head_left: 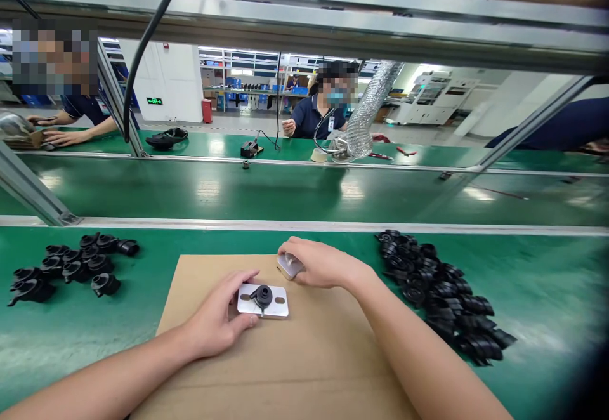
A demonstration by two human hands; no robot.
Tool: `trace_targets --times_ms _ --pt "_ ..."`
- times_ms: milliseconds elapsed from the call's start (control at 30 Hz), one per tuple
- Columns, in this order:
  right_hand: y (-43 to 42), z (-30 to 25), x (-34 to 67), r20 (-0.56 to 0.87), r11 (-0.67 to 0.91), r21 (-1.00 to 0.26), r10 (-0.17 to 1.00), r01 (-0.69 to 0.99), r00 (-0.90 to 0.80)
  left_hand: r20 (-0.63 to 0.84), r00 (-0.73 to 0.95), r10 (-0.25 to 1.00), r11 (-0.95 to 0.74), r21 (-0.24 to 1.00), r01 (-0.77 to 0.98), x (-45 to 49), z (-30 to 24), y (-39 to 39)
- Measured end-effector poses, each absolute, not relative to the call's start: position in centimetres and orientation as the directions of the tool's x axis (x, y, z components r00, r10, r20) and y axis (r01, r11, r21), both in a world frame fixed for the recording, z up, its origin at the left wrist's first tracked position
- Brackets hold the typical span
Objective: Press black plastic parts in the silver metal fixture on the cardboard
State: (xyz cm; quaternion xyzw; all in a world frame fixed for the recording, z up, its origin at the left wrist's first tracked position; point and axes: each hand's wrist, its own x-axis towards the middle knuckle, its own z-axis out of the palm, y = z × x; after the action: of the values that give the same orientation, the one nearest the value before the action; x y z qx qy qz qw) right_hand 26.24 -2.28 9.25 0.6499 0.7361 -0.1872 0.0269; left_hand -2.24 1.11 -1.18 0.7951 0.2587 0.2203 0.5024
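Note:
My left hand (219,320) is closed around the left end of a silver metal plate (278,309), its thumb along the near edge. The plate has oval slots and lies on a cardboard sheet (295,356). A small black round plastic part (263,295) with a side arm sits on the middle of the plate. Just beyond it, my right hand (316,264) grips a small flat rectangular block (288,266) with a pale top, low over the far edge of the cardboard. The fingers partly cover this block.
Black plastic parts (76,261) lie in a group on the green bench at left. A larger pile of black parts (438,293) is at right. A metal frame (304,224) runs behind the cardboard. Co-workers (309,115) sit across the bench, near a silver duct (366,115).

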Motion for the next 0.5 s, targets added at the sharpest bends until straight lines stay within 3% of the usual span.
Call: trace_targets --times_ms 100,267,500 --pt "-2.4 10.3 26.3 -0.255 0.120 -0.259 0.948 0.958 -0.188 0.078 0.766 0.638 -0.343 0.919 0.192 -2.1 -1.2 1.1" --pt "-4.1 13.3 24.1 -0.133 0.274 -0.440 0.922 0.855 -0.364 0.092 0.762 0.641 -0.308 0.940 0.146 -2.0 -1.4 1.2" --pt "-5.4 12.9 20.8 -0.119 0.421 -0.389 0.859 0.820 -0.498 0.131 0.755 0.642 -0.313 0.944 0.103 -1.8 -1.4 1.2"
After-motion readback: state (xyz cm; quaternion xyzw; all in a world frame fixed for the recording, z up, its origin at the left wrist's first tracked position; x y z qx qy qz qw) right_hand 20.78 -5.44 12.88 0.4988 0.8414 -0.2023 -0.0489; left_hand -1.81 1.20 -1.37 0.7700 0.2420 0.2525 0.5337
